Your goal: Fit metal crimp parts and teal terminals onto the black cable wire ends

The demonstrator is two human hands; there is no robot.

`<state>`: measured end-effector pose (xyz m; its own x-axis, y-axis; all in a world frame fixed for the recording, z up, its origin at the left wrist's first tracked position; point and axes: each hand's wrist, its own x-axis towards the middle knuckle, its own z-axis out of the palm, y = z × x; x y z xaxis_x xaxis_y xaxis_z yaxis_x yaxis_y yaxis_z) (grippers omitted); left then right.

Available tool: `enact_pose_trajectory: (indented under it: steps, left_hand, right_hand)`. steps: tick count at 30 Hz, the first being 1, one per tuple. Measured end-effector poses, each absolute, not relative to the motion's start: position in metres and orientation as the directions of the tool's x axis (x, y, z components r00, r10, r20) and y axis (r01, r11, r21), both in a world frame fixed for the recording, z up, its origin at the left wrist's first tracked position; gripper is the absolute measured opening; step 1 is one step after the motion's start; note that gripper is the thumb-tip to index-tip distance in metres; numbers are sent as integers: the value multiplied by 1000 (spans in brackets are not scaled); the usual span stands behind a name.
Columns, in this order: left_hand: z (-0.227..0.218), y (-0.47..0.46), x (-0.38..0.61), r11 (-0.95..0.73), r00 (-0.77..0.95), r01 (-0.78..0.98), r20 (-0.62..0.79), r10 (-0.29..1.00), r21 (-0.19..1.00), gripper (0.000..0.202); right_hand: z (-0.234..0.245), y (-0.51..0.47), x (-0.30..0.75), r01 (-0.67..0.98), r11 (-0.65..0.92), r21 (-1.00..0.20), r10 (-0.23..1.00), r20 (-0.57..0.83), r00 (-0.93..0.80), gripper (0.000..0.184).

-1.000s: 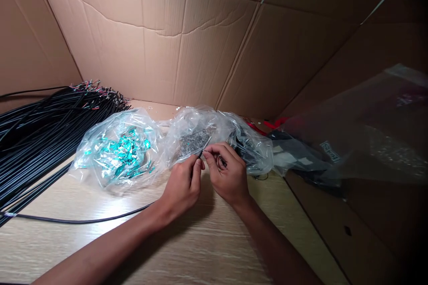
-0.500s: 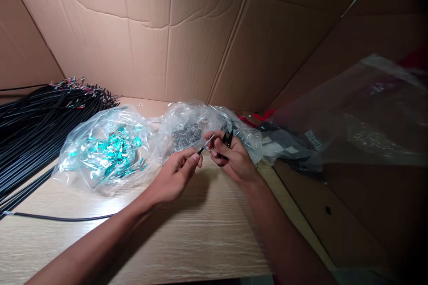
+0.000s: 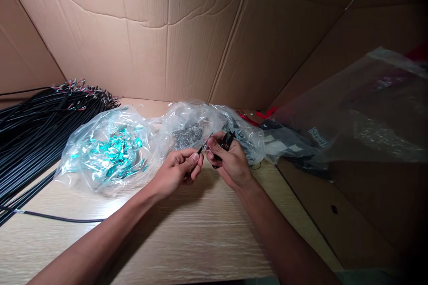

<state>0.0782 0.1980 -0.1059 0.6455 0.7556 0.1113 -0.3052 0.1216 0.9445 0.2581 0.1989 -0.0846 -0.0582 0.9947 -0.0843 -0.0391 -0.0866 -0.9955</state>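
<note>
While the left hand pinches a thin black wire near its bright tip, fingers curled tight, the right hand closes around small black snips, its fingers hiding most of them so the blades are hard to make out. Just beyond the hands lie a clear plastic bag of teal metal scraps and a bag of grey metal bits, with a bundle of black cables cut off by the left edge. The wood tabletop stretches under both forearms, hemmed in by a cardboard box wall ahead and a cardboard flap to the right.
</note>
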Motion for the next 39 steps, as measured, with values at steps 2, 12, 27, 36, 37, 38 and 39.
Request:
enact_pose_trajectory:
  steps: [2, 12, 27, 36, 37, 38, 39]
  left_hand:
    - [-108, 199, 79, 130, 633, -319, 109, 766, 939, 49]
    - [-110, 202, 78, 109, 601, -369, 148, 786, 923, 49]
    - [-110, 204, 77, 118, 652, -338, 142, 745, 934, 44]
    - [-106, 199, 75, -101, 643, -214, 218, 734, 971, 52]
    - [-107, 198, 75, -110, 624, -190, 207, 754, 976, 51]
    - [-108, 198, 75, -116, 597, -162, 191, 779, 980, 50]
    - [-109, 198, 76, -124, 564, -131, 177, 806, 984, 49]
  right_hand:
    - [-85, 197, 254, -47, -79, -996, 996, -78, -32, 117]
    - [-87, 194, 245, -88, -142, -986, 985, -132, -110, 107]
    - [-79, 197, 267, 96, -106, -990, 981, -120, -149, 103]
    - [-73, 198, 279, 27, -340, -940, 870, -326, -370, 85]
    - [-74, 199, 279, 25, -334, -942, 889, -324, -325, 86]
    - [-75, 200, 278, 20, -301, -953, 923, -296, -246, 87]
    - [-77, 201, 278, 18, -241, -970, 960, -241, -141, 89]
